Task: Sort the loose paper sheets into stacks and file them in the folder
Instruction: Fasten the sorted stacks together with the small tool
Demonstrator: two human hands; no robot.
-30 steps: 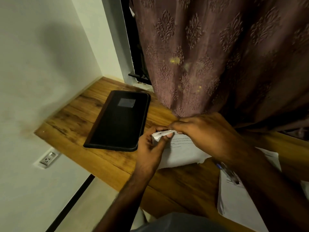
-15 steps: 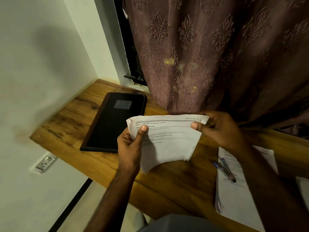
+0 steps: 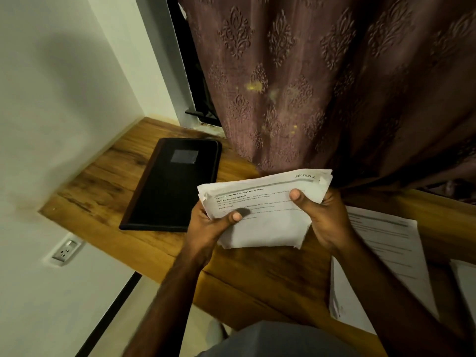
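Note:
A small stack of printed white sheets (image 3: 268,215), marked "SECTION 1" at its top right corner, is held up above the wooden desk (image 3: 108,191). My left hand (image 3: 208,228) grips its left edge, thumb pressed on the front. My right hand (image 3: 319,217) grips its right edge, thumb on top as well. A closed black folder (image 3: 172,186) with a grey label lies flat on the desk to the left of the sheets. Another stack of printed sheets (image 3: 381,253) lies on the desk at the right, partly hidden by my right forearm.
A patterned mauve curtain (image 3: 322,81) hangs right behind the desk and touches its back edge. A white wall (image 3: 51,99) closes the left side, with a power socket (image 3: 65,251) below the desk. One more white sheet (image 3: 466,282) shows at the far right edge.
A second ago both hands worked at the sheets' crumpled corner low over the desk. The sheets are now lifted and spread flat, gripped at both edges; my right hand shifted lower along the right edge.

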